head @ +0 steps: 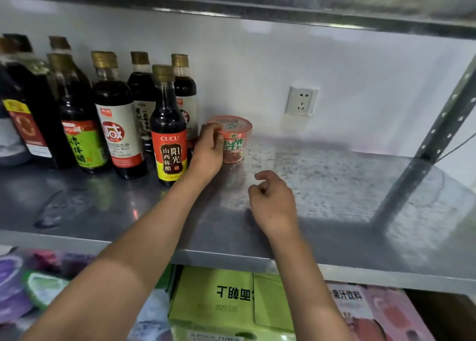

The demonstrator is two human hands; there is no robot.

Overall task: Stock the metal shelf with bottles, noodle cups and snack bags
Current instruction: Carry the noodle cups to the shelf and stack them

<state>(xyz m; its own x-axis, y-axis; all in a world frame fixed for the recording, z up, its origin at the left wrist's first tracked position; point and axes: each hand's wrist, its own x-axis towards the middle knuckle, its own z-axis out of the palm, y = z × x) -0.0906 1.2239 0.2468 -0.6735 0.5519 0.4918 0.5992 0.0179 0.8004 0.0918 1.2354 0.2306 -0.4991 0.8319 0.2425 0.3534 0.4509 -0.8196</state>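
Metal shelf (322, 186), middle tier, seen from above and in front. Left hand (210, 147) grips a noodle cup (235, 139) at its left side, fingers curled round the rim; cup stands upright on the shelf surface, just right of the dark bottles (116, 114) grouped at the left, near the back wall. Nearest bottle carries a red and yellow CUCU label (170, 155). Right hand (274, 204) hovers over bare shelf in front of the cup, fingers loosely curled, holding nothing. Wall socket (301, 101) behind. Below the shelf: green carton (213, 299), pink carton (373, 312), coloured packets (31, 281) at far left
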